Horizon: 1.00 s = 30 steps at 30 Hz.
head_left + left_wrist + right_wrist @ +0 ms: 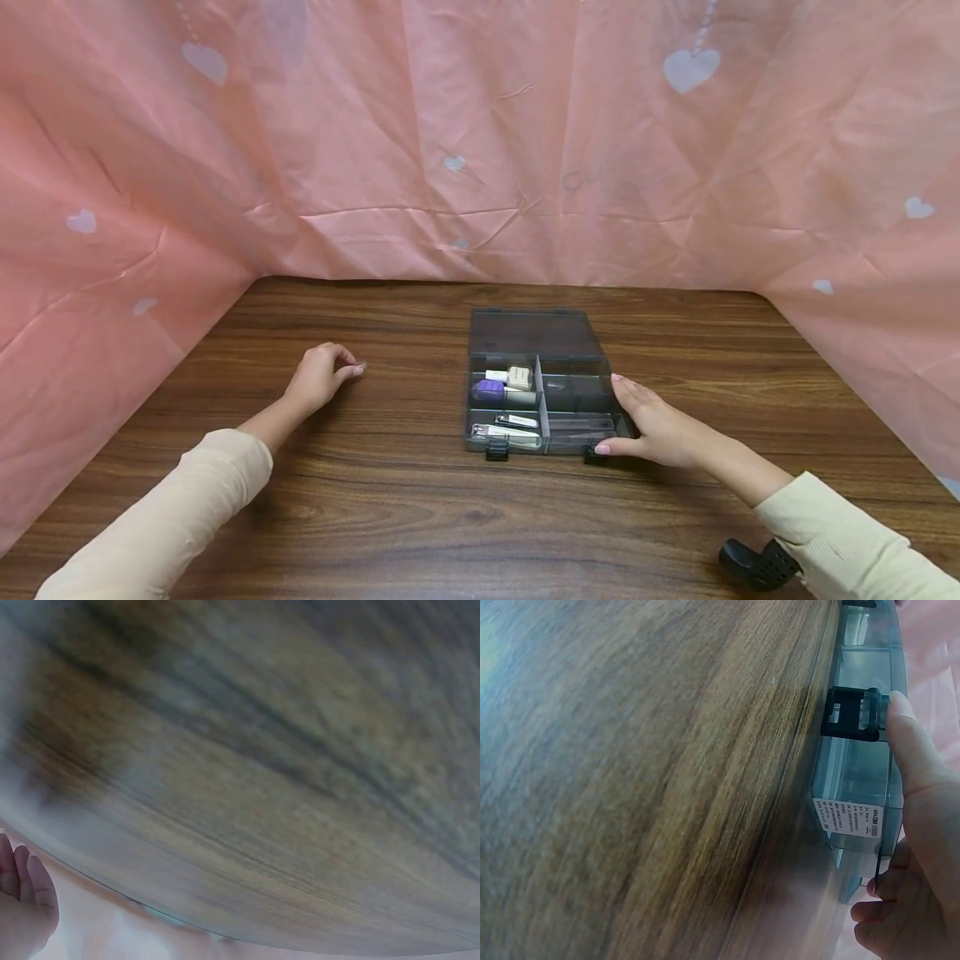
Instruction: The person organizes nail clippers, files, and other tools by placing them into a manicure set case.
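A translucent dark grey divided case (581, 371) stands on the wooden table with its lid (534, 333) folded back. My right hand (660, 425) grips its right side, thumb at the front latch (853, 714) and the other fingers along the side wall. In the case's left half lie a cream nail polish bottle (519, 378), a purple one (489, 390) and two nail clippers (506, 435). My left hand (321, 377), well left of the case, pinches a small pale, see-through piece (361, 367) between thumb and fingers; its kind cannot be told.
A white divider (540, 404) splits the case. In its front right compartment lies a long clear item (581, 425). A black perforated object (759, 565) shows beside the right sleeve. Pink cloth (480, 150) with white hearts hangs behind and beside the table (360, 500).
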Tool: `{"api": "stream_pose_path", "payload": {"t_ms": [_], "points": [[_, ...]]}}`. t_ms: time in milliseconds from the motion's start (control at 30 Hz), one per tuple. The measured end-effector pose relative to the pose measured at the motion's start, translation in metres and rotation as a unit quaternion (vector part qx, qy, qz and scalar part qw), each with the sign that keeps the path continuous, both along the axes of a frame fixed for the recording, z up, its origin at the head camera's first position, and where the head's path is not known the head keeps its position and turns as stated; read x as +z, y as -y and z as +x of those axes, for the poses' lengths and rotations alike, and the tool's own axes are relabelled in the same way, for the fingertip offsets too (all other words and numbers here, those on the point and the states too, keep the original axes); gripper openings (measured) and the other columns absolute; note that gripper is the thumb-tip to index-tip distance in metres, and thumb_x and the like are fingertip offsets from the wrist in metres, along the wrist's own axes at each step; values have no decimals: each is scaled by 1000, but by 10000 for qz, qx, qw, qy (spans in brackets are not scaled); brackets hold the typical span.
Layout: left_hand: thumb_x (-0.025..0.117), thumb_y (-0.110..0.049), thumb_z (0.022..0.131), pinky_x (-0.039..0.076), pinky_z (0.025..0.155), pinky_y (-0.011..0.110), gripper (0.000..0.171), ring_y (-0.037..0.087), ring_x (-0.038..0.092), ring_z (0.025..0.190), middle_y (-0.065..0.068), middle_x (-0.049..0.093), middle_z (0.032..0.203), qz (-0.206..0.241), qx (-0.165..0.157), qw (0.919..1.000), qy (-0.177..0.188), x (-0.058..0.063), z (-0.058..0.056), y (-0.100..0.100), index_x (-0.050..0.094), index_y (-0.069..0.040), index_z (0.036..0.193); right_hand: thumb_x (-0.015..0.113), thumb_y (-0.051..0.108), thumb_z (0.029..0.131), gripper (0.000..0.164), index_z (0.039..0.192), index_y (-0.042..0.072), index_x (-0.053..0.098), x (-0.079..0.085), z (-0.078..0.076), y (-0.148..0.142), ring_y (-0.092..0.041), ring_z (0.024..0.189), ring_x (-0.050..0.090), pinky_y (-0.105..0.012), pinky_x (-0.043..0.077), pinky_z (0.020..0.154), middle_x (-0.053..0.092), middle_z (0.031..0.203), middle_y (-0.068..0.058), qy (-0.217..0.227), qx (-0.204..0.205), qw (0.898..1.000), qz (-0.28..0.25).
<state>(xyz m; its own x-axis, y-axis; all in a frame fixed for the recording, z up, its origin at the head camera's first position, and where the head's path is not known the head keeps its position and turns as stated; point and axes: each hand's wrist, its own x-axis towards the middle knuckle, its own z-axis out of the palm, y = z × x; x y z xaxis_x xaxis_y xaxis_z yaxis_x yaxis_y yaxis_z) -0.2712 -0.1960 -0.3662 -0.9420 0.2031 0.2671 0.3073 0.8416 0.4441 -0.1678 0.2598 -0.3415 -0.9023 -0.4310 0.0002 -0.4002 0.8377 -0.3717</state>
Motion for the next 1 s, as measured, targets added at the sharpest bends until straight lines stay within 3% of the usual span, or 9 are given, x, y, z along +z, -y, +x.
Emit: {"api": "stream_pose_path", "payload": {"t_ms": [400,1000], "points": [[68,-13,83,49,75,44,17,29,60,84,18,64,87,123,-151,9996,-202,4,5,-11,66,4,85,65,55,78,103,139,-16,21,0,1,-1,-52,133,22,-61,24,105,23,145,-35,5,-25,10000,5],[71,-12,80,53,69,36,15,24,63,78,14,65,84,528,-677,9950,-501,17,15,-53,66,2,82,65,54,78,103,140,-15,21,1,0,0,-52,133,22,-62,25,104,23,145,-35,-6,-2,10000,-18]]}}
